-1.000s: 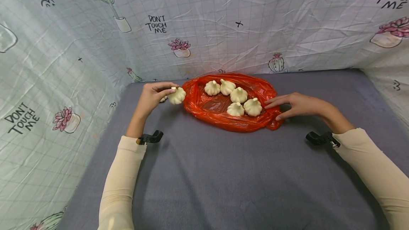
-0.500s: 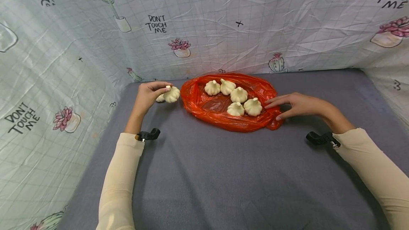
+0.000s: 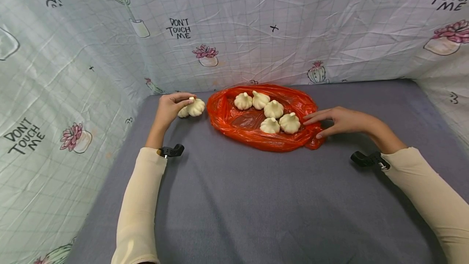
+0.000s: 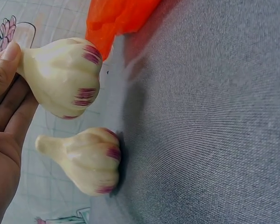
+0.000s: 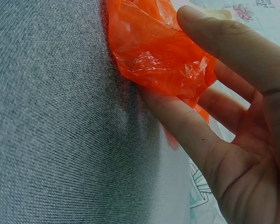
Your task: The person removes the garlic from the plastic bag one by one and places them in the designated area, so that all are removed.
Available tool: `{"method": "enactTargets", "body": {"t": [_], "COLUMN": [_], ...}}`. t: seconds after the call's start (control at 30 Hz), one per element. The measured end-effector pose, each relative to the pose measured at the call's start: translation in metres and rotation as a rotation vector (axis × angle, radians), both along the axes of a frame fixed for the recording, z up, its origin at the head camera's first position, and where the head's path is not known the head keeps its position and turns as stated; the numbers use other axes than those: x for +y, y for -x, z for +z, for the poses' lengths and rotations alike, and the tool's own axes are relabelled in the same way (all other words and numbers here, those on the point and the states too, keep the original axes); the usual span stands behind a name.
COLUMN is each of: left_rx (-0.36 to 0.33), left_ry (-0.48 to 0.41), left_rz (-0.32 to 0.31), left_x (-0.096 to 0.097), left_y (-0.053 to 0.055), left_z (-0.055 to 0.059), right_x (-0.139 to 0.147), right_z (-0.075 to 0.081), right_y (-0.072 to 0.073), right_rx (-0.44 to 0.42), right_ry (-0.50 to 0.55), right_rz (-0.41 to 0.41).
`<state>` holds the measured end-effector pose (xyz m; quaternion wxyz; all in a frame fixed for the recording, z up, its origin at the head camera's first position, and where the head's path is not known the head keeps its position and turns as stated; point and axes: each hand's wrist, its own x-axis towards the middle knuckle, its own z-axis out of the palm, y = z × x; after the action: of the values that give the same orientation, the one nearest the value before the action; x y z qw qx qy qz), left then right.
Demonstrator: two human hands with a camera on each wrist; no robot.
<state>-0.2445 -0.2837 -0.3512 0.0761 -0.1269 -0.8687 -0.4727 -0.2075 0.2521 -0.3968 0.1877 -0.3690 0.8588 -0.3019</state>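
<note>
My left hand (image 3: 169,108) pinches a cream garlic bulb (image 3: 197,108) by its stem, at the far left of the table. In the left wrist view this bulb (image 4: 67,77) has purple streaks and hangs just off the cloth. A second garlic bulb (image 4: 86,161) stands on the table beside it, partly hidden in the head view. A red plastic bag (image 3: 256,142) lies spread open, holding several garlic bulbs (image 3: 273,109). My right hand (image 3: 342,119) touches the bag's right edge, its fingers nearly straight. The crumpled bag edge (image 5: 154,56) lies among those fingers in the right wrist view.
A grey cloth (image 3: 249,199) covers the table. Behind and left of it hangs a pale printed curtain (image 3: 234,48) with cactus drawings, meeting the table just beyond the bag. A black wrist mount (image 3: 172,150) sits below the left hand, another mount (image 3: 368,159) below the right.
My left hand has moved left with its garlic bulb, away from the bag and down beside the other bulb. The bag and my right hand stay in place.
</note>
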Motion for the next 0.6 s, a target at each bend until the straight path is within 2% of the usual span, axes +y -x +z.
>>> {"method": "enactTargets", "body": {"t": [0.07,0.3,0.6], "left_rx": [-0.009,-0.051,-0.022], "left_ry": [0.012,0.008,0.118], "left_rz": [0.001,0.014,0.015], "left_x": [-0.001,-0.019,-0.025], "left_y": [0.004,0.035,0.041], "left_z": [-0.002,-0.027,-0.029], "right_x": [0.000,0.001,0.000], "right_z": [0.000,0.000,-0.001], "right_y": [0.000,0.000,0.000], "right_rx": [0.000,0.011,-0.007], "right_ry": [0.001,0.001,0.000], "right_rz": [-0.003,0.006,0.001]}}
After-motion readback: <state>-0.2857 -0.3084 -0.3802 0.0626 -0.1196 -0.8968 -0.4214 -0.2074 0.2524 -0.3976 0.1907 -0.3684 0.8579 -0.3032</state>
